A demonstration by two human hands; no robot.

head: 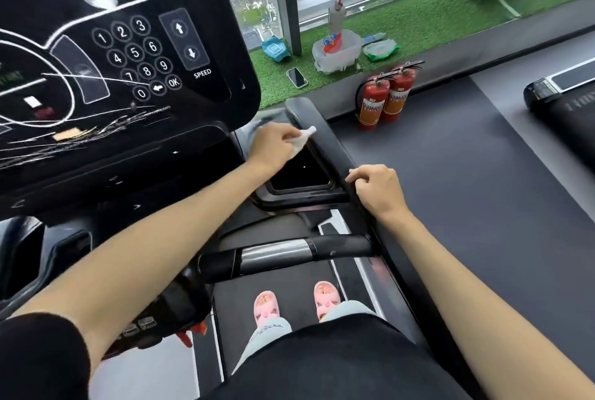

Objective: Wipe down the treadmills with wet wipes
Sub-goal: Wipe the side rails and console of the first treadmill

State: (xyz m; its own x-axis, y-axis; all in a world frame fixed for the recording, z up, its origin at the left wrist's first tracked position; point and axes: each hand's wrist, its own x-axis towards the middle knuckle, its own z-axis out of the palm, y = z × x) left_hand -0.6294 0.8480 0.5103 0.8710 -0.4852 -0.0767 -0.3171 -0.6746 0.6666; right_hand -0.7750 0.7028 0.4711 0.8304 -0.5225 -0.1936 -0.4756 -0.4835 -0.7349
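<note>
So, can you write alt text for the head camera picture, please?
A person standing on a treadmill wipes the black tray beside the console with a white wet wipe in the left hand, while the right hand grips the side rail. Two red fire extinguishers stand on the floor beyond.

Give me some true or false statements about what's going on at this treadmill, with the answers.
1. The left hand holds a wipe. True.
2. The right hand holds a spray bottle. False: it grips the rail.
3. Two extinguishers stand on the floor. True.
4. The phone lies on the treadmill belt. False: it lies on the turf.
</note>
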